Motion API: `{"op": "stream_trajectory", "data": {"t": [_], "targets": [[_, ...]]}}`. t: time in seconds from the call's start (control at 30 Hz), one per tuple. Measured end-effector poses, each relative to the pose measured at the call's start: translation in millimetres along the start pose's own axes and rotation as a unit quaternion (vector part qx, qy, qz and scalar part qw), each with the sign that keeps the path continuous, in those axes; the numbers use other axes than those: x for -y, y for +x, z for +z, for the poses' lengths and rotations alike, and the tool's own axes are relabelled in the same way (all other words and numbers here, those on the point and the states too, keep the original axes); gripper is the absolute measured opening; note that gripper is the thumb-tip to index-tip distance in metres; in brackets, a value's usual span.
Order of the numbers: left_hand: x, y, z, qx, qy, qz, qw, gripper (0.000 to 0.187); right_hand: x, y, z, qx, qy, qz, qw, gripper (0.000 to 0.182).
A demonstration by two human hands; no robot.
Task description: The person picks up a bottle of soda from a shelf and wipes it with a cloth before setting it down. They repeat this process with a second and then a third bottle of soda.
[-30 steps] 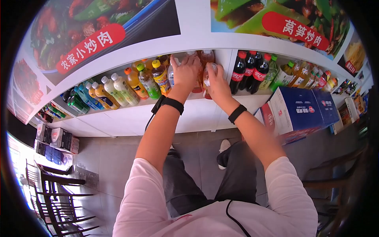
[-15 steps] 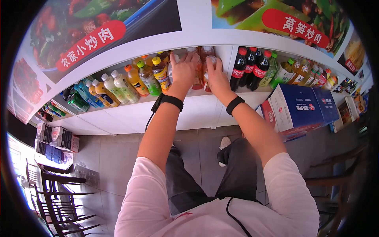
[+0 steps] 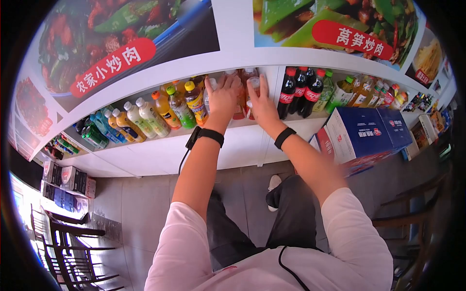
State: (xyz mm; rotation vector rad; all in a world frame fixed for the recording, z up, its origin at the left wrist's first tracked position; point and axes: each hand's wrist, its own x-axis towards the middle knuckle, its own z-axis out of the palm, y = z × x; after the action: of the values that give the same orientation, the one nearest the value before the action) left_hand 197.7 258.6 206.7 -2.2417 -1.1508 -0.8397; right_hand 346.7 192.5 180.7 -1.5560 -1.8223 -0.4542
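Note:
My left hand [image 3: 222,103] reaches into the shelf with its fingers spread over clear and reddish drink bottles. A clear bottle [image 3: 211,83] with a pale cap stands by its fingertips. Close to its right, my right hand [image 3: 264,109] has its fingers stretched apart at a reddish bottle [image 3: 253,83] with a pale cap. Both hands touch or nearly touch these bottles; the exact contact is hidden. Another reddish bottle [image 3: 239,104] shows between the hands. Just left of my left hand stands a yellow-capped bottle [image 3: 195,104].
Dark cola bottles [image 3: 286,94] with red caps stand beyond the shelf divider [image 3: 270,87]. Several coloured bottles [image 3: 145,119] line the shelf's left side. A blue carton [image 3: 364,131] sits on the floor at right. Dark wooden chairs [image 3: 73,247] stand at lower left.
The view has shifted slightly. My right hand's fingers have straightened and spread more over the bottles. My left hand stays over the same bottles, its fingers a little more spread.

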Motion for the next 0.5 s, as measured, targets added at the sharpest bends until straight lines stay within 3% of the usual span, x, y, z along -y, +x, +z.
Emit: {"op": "stream_trajectory", "data": {"t": [0.13, 0.17, 0.2, 0.3, 0.43, 0.5], "targets": [[-3.1, -4.0, -7.2, 0.019, -0.002, 0.0, 1.0, 0.042, 9.1, -19.4, -29.1, -0.046, 0.136, -0.049, 0.988, 0.057], [-2.5, -1.9, -8.6, 0.022, 0.001, -0.002, 1.0, 0.042, 8.2, -22.6, -40.5, -0.099, 0.143, -0.041, 0.984, 0.054], [0.6, -1.9, -1.5, 0.044, 0.025, 0.004, 0.999, 0.065, 3.9, -26.8, -53.3, -0.15, 0.15, -0.033, 0.977, 0.052], [-4.8, -1.1, -15.3, 0.059, -0.025, -0.004, 0.998, 0.069, -36.0, -20.4, -75.1, -0.266, 0.147, 0.035, 0.952, 0.048], [-28.1, -13.0, -46.1, -0.026, -0.064, 0.009, 0.998, 0.072, -78.1, 0.0, -88.8, -0.214, 0.166, 0.088, 0.959, 0.052], [-43.7, -32.0, -72.9, -0.01, -0.109, 0.01, 0.994, 0.069, -85.3, 6.1, -84.2, -0.149, 0.194, 0.103, 0.964, 0.055]]}}
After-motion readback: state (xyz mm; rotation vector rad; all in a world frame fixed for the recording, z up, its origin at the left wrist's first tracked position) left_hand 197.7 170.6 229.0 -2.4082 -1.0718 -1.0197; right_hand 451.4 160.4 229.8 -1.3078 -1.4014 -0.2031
